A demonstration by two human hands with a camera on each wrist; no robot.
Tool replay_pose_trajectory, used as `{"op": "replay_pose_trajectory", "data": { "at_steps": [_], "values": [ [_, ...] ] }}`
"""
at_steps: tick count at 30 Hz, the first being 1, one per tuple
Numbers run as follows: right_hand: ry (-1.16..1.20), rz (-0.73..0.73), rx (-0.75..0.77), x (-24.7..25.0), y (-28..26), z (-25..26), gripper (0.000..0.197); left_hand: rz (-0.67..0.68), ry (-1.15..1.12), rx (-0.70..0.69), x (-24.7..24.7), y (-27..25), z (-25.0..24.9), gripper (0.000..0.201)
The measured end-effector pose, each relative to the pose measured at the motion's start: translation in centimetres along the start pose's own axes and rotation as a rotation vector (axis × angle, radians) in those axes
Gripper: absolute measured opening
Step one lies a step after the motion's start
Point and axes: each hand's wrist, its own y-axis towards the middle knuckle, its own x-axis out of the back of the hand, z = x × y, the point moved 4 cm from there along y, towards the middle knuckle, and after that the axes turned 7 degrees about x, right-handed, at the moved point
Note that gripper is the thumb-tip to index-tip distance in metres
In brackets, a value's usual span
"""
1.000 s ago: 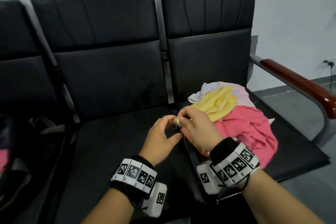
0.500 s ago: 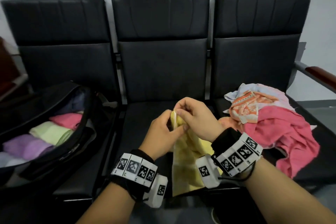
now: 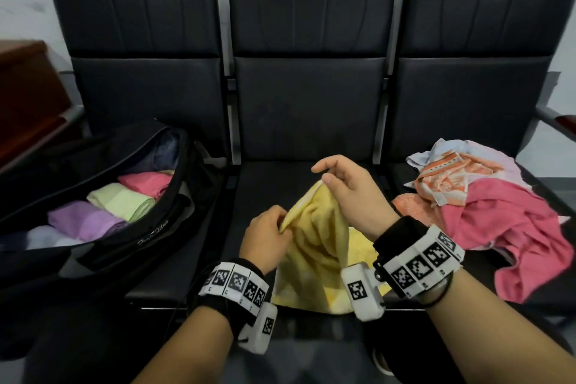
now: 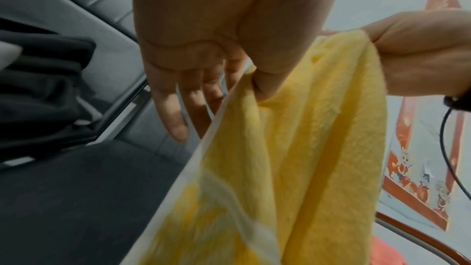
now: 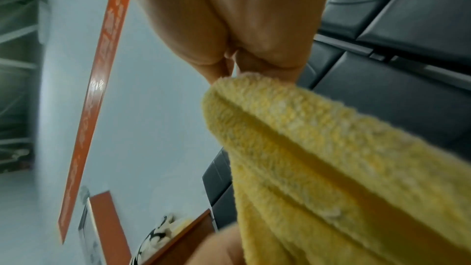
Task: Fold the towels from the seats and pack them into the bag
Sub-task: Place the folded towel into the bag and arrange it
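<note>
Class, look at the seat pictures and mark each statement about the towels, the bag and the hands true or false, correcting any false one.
1. Both hands hold the yellow towel. True: the left hand and the right hand each pinch its upper edge.
2. The black bag is zipped shut. False: it lies open on the left seat, showing folded towels inside.
3. A folded purple towel is in the bag. True.
4. The unfolded pile sits on the middle seat. False: it is on the right seat; the yellow towel hangs over the middle one.
5. The pink towel in the pile is neatly folded. False: it lies crumpled.
</note>
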Motion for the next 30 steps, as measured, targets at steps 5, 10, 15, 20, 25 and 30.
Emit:
{"op": "replay_pose_trajectory", "data": {
  "at_steps": [5, 10, 15, 20, 25, 30],
  "values": [
    [0.185, -0.122, -0.079, 1.1, -0.6, -1.1, 0.026, 0.061, -0.016, 0.098, -1.6, -0.2, 3.0, 0.012],
    [0.346, -0.226, -0.163, 2.4, -1.0, -2.7, 0.023, -0.021, -0.054, 0.124, -0.3, 1.0, 5.6, 0.016],
    [0.486, -0.228, -0.174, 2.4, -1.5, -3.3, 0.025, -0.213, -0.191, 0.074, 3.7, 2.4, 6.5, 0.016],
    [0.245, -0.144, -0.136, 1.9, -1.8, -4.1, 0.027, -0.394, -0.250, -0.090, 8.7, 2.7, 5.0, 0.028],
    [0.072, -0.046, -0.097, 0.7, -2.2, -5.2, 0.018, -0.373, -0.212, -0.123, 9.8, 2.9, 4.2, 0.021],
    [-0.082, 0.070, -0.103, 0.9, -2.4, -6.6, 0.025, -0.245, -0.167, -0.078, 10.3, 3.0, 4.5, 0.022]
  ]
}}
